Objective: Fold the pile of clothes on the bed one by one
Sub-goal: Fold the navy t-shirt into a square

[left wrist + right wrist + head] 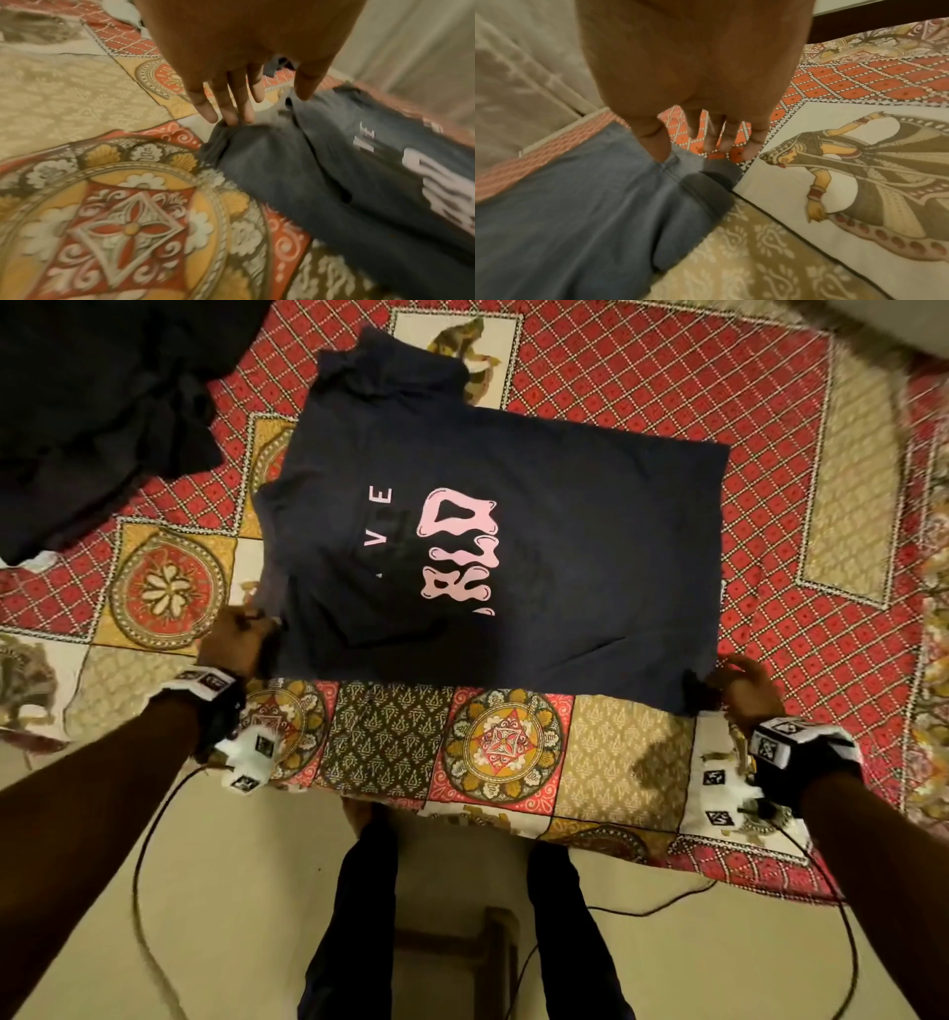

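Head view: left hand [233, 636] and right hand [744, 688] pinched the T-shirt's [493, 546] near corners on the bed [667, 403]; an uneven lift risked skewing the fold.

One dark T-shirt [539, 516] lies spread flat on the bedsheet [719, 403], and it carries one pink print [457, 552] plus three legible white letters beside that print (a fourth is only half visible). One heap of dark clothes [97, 403] sits beyond the T-shirt's far left corner; how many garments it holds cannot be told. Two hands are in view, the left hand [233, 636] at the T-shirt's near left corner and the right hand [747, 690] at its near right corner. Two wrist units [791, 747] show, one behind each hand. Two legs stand below the T-shirt's near edge.
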